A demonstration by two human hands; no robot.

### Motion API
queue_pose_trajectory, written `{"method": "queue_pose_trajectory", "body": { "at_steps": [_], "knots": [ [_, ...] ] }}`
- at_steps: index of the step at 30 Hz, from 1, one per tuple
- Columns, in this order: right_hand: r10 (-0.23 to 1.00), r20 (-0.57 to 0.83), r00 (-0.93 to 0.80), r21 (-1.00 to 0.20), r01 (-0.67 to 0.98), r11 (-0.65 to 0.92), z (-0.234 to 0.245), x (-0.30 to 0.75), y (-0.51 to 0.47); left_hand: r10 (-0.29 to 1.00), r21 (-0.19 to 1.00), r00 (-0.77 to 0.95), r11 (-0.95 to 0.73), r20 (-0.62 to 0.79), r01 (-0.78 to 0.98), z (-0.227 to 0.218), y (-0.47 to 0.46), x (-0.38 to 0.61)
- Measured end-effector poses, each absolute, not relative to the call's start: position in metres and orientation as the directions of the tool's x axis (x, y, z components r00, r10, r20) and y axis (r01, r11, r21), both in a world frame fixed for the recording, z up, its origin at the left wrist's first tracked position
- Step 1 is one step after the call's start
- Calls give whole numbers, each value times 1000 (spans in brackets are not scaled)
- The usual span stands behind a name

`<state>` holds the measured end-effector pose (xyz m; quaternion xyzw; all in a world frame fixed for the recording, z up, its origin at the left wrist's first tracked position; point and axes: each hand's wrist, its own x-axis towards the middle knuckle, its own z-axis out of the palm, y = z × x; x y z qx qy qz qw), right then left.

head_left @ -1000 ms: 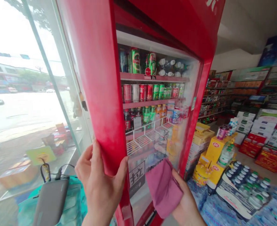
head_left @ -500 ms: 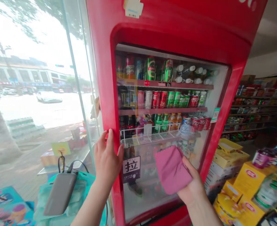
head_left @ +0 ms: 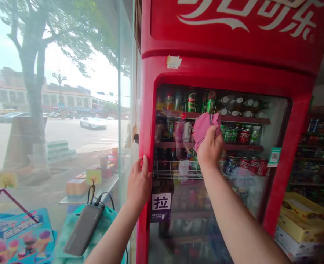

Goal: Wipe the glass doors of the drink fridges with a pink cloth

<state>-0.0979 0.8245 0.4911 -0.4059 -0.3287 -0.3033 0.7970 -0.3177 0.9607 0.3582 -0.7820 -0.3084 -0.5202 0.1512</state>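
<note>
With my right hand (head_left: 210, 145) I hold a crumpled pink cloth (head_left: 203, 128) against or just in front of the glass door, at the height of the shelf of cans (head_left: 244, 135). Its thumb and fingers are closed on the cloth. My left hand (head_left: 139, 183) rests on the left edge of the red drinks fridge (head_left: 148, 99), fingers stretched out along the frame and thumb toward its front. Below and right of that hand, a white-and-purple pull sign (head_left: 161, 207) is stuck on the glass. The cloth covers some of the cans behind it.
Left of the fridge is a window pane (head_left: 124, 95) facing the street. A grey power bank (head_left: 83, 229) with a cable lies on a teal bag (head_left: 106, 223), beside a blue ice-cream picture box (head_left: 26, 234). Yellow cartons (head_left: 305, 216) are stacked at lower right.
My right hand has raised the pink cloth from the lower glass to the upper shelves. The view has tilted up and left, showing the fridge's lettering. My left hand stays at the door edge.
</note>
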Motion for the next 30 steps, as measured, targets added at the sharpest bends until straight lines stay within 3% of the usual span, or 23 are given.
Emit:
{"method": "queue_pose_trajectory", "body": {
  "at_steps": [3, 6, 8, 10, 16, 21, 24, 30],
  "knots": [
    [-213, 905, 368, -305, 911, 278, 525, -104, 862, 320, 82, 265, -764, 910, 640, 357, 964, -317],
    [55, 998, 12, -18, 994, 110, 528, -115, 901, 318, 79, 267, -764, 910, 640, 355, 966, -316],
    [299, 942, -156, 153, 988, 31, 513, -120, 919, 319, 79, 267, -763, 909, 642, 354, 966, -317],
    [454, 861, -230, 258, 966, -1, 489, -120, 927, 321, 78, 270, -762, 908, 643, 354, 965, -319],
    [615, 670, -416, 434, 891, 130, 413, -98, 909, 281, 44, 283, -776, 917, 629, 358, 949, -313],
    [667, 544, -509, 477, 842, 254, 417, -86, 904, 182, -50, 344, -822, 921, 568, 372, 935, -297],
    [635, 620, -460, 475, 865, 163, 469, -89, 912, 165, -55, 330, -822, 929, 567, 387, 934, -291],
    [428, 847, -316, 359, 933, -22, 559, -107, 936, 187, -18, 264, -784, 946, 620, 413, 941, -283]
  ]
}}
